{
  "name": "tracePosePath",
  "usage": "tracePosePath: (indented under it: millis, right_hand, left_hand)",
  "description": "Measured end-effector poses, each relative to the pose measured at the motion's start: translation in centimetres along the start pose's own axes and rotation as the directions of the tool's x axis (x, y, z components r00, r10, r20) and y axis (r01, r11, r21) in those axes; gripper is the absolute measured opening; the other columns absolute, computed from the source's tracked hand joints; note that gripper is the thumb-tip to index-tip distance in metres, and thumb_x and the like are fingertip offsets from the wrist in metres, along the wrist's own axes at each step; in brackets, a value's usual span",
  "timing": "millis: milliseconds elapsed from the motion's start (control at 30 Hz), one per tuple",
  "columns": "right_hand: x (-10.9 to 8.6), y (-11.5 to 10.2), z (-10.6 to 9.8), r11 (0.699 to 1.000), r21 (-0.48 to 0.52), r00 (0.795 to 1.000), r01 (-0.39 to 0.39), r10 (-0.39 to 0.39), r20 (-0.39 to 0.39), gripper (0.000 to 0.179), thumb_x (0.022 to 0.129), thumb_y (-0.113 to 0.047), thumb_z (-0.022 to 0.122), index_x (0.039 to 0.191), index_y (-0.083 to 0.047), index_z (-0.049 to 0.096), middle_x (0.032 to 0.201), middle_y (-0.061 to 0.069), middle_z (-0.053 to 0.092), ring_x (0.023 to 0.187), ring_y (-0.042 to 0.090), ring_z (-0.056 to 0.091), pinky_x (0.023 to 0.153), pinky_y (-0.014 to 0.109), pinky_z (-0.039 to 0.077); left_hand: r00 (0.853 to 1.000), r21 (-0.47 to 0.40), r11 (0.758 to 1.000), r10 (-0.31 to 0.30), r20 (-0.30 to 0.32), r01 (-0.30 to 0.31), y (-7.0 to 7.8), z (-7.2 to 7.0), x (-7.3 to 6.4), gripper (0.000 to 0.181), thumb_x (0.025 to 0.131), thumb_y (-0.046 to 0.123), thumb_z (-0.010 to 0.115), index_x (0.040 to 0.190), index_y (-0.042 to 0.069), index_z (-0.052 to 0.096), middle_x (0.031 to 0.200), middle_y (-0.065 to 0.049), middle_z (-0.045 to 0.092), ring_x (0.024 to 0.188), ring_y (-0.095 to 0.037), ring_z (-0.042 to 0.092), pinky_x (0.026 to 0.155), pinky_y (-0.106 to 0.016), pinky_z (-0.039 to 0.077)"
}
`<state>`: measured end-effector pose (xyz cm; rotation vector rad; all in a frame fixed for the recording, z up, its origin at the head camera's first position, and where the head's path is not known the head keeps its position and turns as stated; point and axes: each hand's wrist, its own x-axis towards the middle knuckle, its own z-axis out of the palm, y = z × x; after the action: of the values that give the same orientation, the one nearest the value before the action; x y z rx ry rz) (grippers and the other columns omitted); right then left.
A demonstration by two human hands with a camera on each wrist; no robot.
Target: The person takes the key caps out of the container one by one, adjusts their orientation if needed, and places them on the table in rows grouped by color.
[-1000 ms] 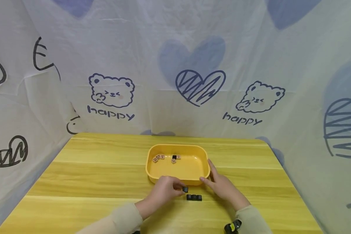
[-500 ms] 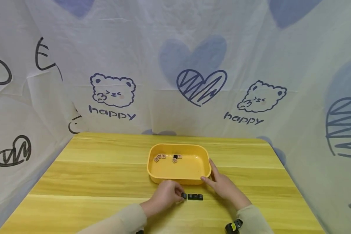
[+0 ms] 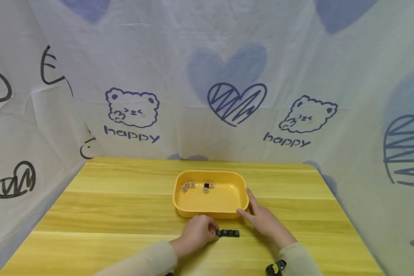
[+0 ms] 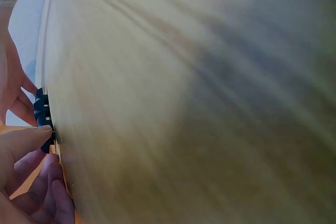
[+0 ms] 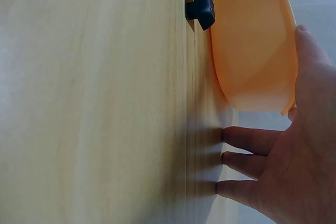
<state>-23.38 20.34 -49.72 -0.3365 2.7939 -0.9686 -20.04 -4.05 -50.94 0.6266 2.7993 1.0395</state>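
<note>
In the head view my left hand (image 3: 199, 232) pinches a black keycap (image 3: 219, 233) between thumb and fingertips, down at table height. This keycap stands at the left end of a short row of black keycaps (image 3: 230, 233), set side by side. Beyond the row is a yellow plastic bin (image 3: 210, 214). My right hand (image 3: 263, 220) rests at the bin's right front corner, its thumb on the rim and its other fingers extended. The right wrist view shows the end of the keycap row (image 5: 200, 9) beside the orange-looking bin wall (image 5: 252, 51).
Inside the bin lie several small pale keycaps (image 3: 192, 185) with reddish marks and one black keycap (image 3: 206, 185). The wood-grain table (image 3: 107, 214) extends on both sides. A white printed cloth (image 3: 193, 130) hangs behind and at the sides.
My left hand has lowered the pinched keycap from near the bin's front to the table and brought it up against the row's left end. My right hand stays at the bin.
</note>
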Motion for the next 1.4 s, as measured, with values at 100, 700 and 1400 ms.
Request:
tracePosePath:
  millis: [100,700,1400]
  right_hand:
    - [0.0,-0.1,0.0,1.0,0.003,1.0,0.003,-0.003,0.0,0.088,0.096,-0.055,0.051,0.158,-0.018,0.001,0.147,0.024,0.038,0.127,0.045,0.045,0.104,0.056,0.034]
    - [0.0,-0.6,-0.2,1.0,0.01,1.0,-0.007,0.007,0.002,0.087,0.097,-0.053,0.051,0.158,-0.019,0.001,0.147,0.023,0.038,0.127,0.044,0.045,0.104,0.056,0.034]
    - [-0.1,-0.3,-0.1,1.0,0.001,1.0,-0.024,0.024,0.008,0.087,0.097,-0.052,0.052,0.158,-0.016,0.002,0.147,0.024,0.038,0.126,0.045,0.046,0.103,0.057,0.035]
  left_hand:
    - [1.0,0.005,1.0,-0.009,-0.004,0.009,0.0,0.1,0.0,0.016,0.071,0.013,0.086,0.079,0.017,0.073,0.062,0.015,0.052,0.055,-0.002,0.047,0.053,-0.022,0.041]
    - [1.0,-0.02,0.999,-0.026,0.01,0.027,0.2,-0.2,0.1,0.017,0.074,0.013,0.084,0.088,0.013,0.075,0.064,0.013,0.053,0.057,-0.002,0.049,0.055,-0.022,0.043]
    - [0.993,0.041,0.993,0.116,-0.035,-0.114,2.8,-6.2,1.9,0.018,0.08,0.019,0.082,0.094,0.011,0.075,0.076,0.01,0.064,0.067,-0.002,0.056,0.063,-0.024,0.048]
